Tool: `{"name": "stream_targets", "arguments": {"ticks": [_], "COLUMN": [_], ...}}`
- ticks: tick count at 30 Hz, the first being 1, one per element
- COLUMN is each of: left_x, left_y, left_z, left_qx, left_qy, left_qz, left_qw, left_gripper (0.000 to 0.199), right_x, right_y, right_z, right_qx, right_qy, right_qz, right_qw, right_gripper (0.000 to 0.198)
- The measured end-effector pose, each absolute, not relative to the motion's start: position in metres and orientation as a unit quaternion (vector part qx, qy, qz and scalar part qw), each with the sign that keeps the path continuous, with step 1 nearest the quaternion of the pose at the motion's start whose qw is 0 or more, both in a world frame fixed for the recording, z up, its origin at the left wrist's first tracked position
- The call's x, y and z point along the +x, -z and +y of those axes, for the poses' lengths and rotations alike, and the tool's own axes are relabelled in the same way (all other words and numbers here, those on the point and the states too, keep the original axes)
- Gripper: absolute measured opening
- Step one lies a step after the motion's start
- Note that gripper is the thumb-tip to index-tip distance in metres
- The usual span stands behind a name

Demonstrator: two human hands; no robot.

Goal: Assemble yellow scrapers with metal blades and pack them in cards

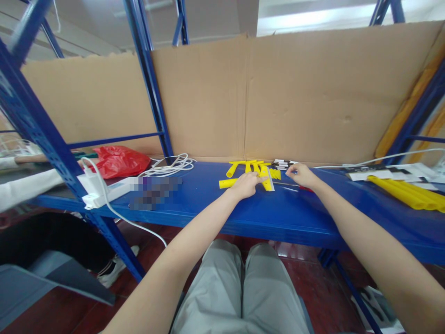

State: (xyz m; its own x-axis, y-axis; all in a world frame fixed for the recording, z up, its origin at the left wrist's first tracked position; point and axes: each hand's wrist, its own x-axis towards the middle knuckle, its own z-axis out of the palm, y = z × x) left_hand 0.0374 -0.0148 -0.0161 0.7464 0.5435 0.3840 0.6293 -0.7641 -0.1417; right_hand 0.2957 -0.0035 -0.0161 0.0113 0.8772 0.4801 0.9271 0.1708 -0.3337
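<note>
My left hand [245, 186] is closed over a yellow scraper-like tool [226, 183] lying on the blue bench. Its handle sticks out to the left of my hand, and a pale flat blade shows at its right end. To the right, the fingertips of my right hand [301, 176] are pinched together just above the bench; anything between them is too small to make out. Below that hand lies a screwdriver [289, 184] with a thin shaft and a red handle partly hidden by the wrist. Several more yellow T-shaped tools [232, 169] and small yellow pieces [276, 174] lie behind my hands.
Small black-and-white pieces [282, 164] lie at the back. Yellow tubes [405, 194] and black-and-white packages [363, 173] are at the right. A white power strip [116, 189], coiled cable [179, 163] and red bag [121, 161] sit left, beside another person's sleeve [33, 188].
</note>
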Motion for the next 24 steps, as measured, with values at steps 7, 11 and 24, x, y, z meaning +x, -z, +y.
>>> {"name": "stream_targets", "arguments": {"ticks": [7, 11, 24], "left_x": [0.038, 0.039, 0.041], "left_y": [0.014, 0.012, 0.01], "left_z": [-0.016, -0.017, -0.022], "left_qx": [-0.919, -0.915, -0.916], "left_qy": [0.178, 0.187, 0.187], "left_qz": [-0.335, -0.338, -0.336], "left_qw": [0.11, 0.112, 0.117], "left_gripper": [0.061, 0.055, 0.058], "right_x": [0.242, 0.235, 0.234], "right_y": [0.015, 0.021, 0.023], "right_z": [-0.021, -0.02, -0.019], "right_qx": [-0.411, -0.399, -0.432], "right_qy": [-0.013, 0.018, 0.067], "right_qz": [-0.82, -0.833, -0.827], "right_qw": [0.398, 0.383, 0.353], "right_gripper": [0.017, 0.016, 0.017]}}
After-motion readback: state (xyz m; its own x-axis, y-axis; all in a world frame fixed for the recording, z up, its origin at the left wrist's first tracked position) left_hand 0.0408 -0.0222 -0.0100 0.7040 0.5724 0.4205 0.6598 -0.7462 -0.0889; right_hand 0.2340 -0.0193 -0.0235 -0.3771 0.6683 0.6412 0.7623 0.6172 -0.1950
